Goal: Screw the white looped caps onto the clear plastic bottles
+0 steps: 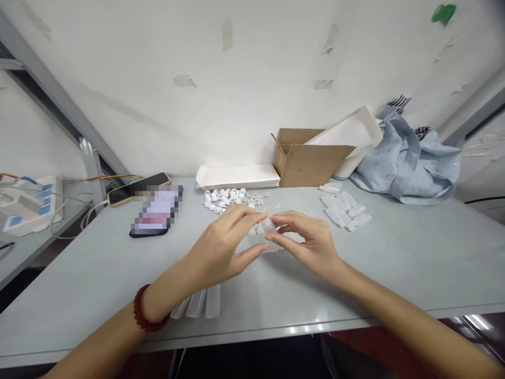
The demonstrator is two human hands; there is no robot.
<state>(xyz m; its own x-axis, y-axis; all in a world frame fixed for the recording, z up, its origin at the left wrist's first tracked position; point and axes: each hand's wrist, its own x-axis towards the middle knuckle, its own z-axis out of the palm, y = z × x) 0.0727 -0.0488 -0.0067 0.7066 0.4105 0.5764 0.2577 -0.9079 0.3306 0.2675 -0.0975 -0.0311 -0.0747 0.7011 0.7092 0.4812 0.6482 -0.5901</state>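
Over the middle of the table, my right hand (310, 239) pinches a small translucent plastic bottle (269, 225) between thumb and fingertips. My left hand (232, 239) faces it from the other side, index fingertip at the bottle's upper end, thumb spread apart below. Behind and under the fingers lie more translucent pieces (252, 239), partly hidden. A pile of white caps (224, 198) sits just beyond my left hand, with small white stemmed pieces (258, 199) beside it. Several flattish translucent bottles (347, 210) lie to the right. Long translucent pieces (213, 301) rest near the front edge, partly covered by my left forearm.
At the back stand a long white tray (239, 176) and an open cardboard box (315, 163) with a white foam-like tray (347, 129) leaning in it. A light blue cloth bag (410, 158) is at right. Two phones (157, 210) and a power strip (35, 205) are at left.
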